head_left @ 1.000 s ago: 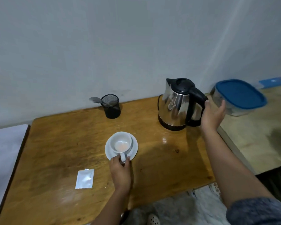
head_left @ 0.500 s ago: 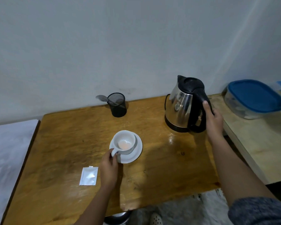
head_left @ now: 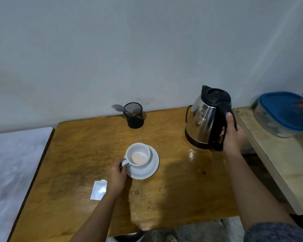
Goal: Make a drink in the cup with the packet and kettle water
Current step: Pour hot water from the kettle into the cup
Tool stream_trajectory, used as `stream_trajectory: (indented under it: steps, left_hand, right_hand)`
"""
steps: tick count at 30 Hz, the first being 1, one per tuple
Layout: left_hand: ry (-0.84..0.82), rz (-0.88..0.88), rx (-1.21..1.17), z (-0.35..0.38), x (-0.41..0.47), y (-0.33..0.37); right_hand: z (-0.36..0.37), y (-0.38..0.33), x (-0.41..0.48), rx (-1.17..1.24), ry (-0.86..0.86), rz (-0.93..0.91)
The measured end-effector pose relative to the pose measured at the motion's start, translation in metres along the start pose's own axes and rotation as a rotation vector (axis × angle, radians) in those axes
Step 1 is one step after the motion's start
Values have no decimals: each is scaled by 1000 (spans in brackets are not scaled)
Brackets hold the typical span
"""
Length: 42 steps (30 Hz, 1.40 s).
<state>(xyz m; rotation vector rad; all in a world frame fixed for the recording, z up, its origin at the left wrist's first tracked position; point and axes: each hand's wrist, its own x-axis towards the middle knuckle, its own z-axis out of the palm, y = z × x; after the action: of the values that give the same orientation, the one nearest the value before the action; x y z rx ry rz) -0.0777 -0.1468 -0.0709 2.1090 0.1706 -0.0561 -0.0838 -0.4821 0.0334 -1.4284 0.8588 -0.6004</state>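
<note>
My right hand (head_left: 233,135) is wrapped around the black handle of the kettle (head_left: 205,119), which is at the far right of the table (head_left: 173,198). My left hand (head_left: 116,177) pinches the handle of the cup (head_left: 138,155) on its saucer (head_left: 147,172), mid-table. The packet (head_left: 98,190) lies flat just left of that wrist.

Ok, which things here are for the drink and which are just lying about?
For the drink: cup on its saucer, packet, kettle.

Lying about: black mesh holder with a spoon, blue-lidded container.
</note>
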Motion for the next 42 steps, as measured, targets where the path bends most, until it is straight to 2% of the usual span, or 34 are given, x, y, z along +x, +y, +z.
stream_trajectory:
  steps: [6, 15, 21, 27, 33, 42]
  left_hand:
    - [-98, -1, 37, -6, 2, 4]
    - [-203, -10, -46, -18, 12, 16]
    - [-194, 2, -41, -18, 14, 15]
    - [-209, -36, -43, -19, 16, 9]
    - [-218, -54, -37, -21, 17, 11]
    - [-269, -55, 23, -28, 20, 14]
  right_hand:
    - [2, -10, 2, 74, 57, -10]
    - [0, -40, -3, 148, 69, -80]
    - [0, -61, -13, -90, -37, -295]
    - [10, -61, -31, -191, -97, -259]
    - [32, -66, -42, -414, -189, -233]
    - [54, -79, -56, -682, -316, -351]
